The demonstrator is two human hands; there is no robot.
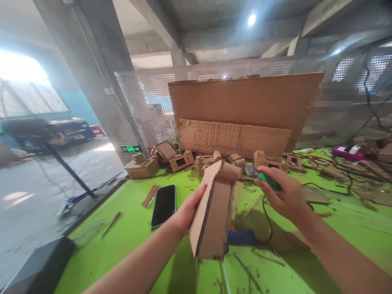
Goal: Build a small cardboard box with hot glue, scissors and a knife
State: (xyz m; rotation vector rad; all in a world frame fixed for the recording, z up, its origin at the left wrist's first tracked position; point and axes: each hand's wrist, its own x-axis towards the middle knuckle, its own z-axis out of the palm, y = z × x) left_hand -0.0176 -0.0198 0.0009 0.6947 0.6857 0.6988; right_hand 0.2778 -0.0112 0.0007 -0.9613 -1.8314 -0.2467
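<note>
My left hand (190,210) grips the left side of a long cardboard model part (216,212), a boxy shape with dark, rough edges and a rounded roll at its top. It is held tilted above the green table. In my right hand (284,194) is a green-handled tool (269,181), its blurred greyish tip pointing left towards the rolled end, apart from it. The exact kind of tool cannot be made out. Under the cardboard part lies a blue corded tool (243,237), partly hidden, with an orange-red bit showing beside it.
A phone (163,206) lies left of my hands, near a cardboard strip (150,196) and a thin stick (111,224). Several small cardboard constructions (182,161) line the back, before a large cardboard sheet (245,98). Cables and scraps litter the right side of the green table (122,257).
</note>
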